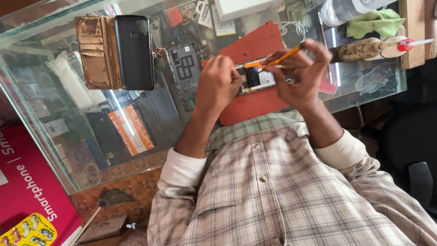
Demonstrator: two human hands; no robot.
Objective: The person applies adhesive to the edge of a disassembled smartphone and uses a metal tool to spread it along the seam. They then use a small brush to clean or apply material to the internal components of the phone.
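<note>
head view, looking down past a checked shirt (273, 191) onto a glass worktop (54, 86). an opened phone (256, 77), its back removed and its battery and board exposed, lies on a red mat (255, 45) just above the centre of the frame. the left hand (217, 84), to the left of the phone in the picture, is curled with its fingertips pressed on the phone's left end, steadying it; it grips nothing else that can be seen. the right hand (302, 73), to the right of the phone, is closed in a pinch on an orange-handled tool (284, 57), which slants down and to the left so that its tip meets the upper part of the open phone. just left of the mat lies a detached grey phone back cover (184, 68), inner side up. further left, in the upper left of the frame, a brown wallet-style case (95, 52) lies open with a black phone (134, 52) in it. in the upper right, a green cloth (375, 22) sits beside a wooden-handled tool (364, 49) with a red and white tip. boxes and packages show beneath the glass.
</note>
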